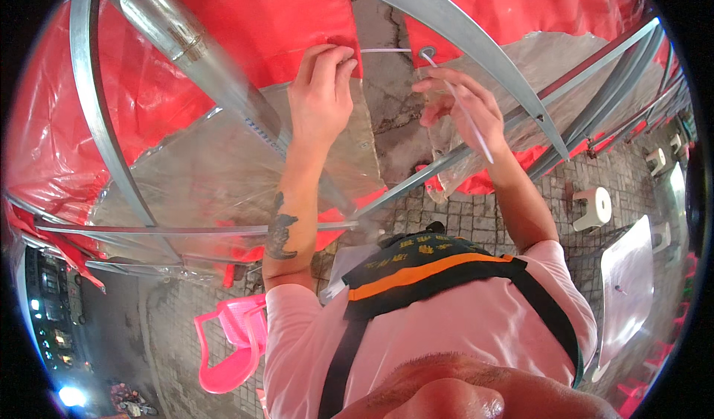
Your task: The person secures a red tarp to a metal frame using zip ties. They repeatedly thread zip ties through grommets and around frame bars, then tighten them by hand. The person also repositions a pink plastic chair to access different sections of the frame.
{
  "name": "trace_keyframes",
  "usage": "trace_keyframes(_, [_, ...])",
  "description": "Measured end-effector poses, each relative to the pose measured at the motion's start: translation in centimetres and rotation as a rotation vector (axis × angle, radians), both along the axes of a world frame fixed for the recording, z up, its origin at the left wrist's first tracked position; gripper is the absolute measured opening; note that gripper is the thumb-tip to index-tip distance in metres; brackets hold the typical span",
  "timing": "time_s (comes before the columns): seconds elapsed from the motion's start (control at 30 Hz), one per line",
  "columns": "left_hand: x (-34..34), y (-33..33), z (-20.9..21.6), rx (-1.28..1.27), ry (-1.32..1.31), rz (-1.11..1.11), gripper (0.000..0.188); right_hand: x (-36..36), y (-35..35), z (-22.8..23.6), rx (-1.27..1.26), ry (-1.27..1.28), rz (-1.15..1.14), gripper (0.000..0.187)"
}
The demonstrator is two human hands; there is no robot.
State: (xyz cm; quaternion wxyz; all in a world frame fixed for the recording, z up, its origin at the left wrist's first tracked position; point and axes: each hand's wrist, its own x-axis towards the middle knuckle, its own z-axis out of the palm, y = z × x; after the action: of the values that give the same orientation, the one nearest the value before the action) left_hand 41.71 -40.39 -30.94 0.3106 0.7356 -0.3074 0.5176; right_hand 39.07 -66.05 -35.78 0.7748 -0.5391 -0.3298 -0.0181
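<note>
My left hand (323, 95) is closed in a pinch at the edge of the left red tarp (245, 21), whose lower part is clear plastic. A thin white plastic tie (385, 50) bridges the gap from those fingertips to a metal eyelet (426, 52) in the right red tarp (513, 6). From the eyelet its tail slants down in front of my right hand (468, 110). The right fingers are bent but apart, just below the eyelet, with nothing seen between their tips. What lies behind the left fingertips is hidden.
Metal frame tubes (201, 55) and a curved bar (454, 28) cross close around my hands. Behind and below stand a pink chair (234, 345), a white stool (593, 208) and a table (627, 289). Paving (476, 222) covers the ground.
</note>
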Motion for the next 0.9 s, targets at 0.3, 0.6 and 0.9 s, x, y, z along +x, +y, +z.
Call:
trace_keyframes(0.3, [-0.5, -0.1, 3.7, 0.339, 0.038, -0.008, 0.015, 3.5, 1.4, 1.9, -0.135, -0.428, -0.060, 0.048])
trace_keyframes(0.6, [0.8, 1.9, 5.8, 0.509, 0.145, -0.089, 0.013, 3.6, 1.4, 3.9, -0.681, -0.977, -0.649, 0.019])
trace_keyframes(0.9, [1.7, -2.7, 7.3, 0.634, -0.066, -0.059, 0.014, 7.4, 1.7, 2.2, -0.439, -0.723, -0.587, 0.021])
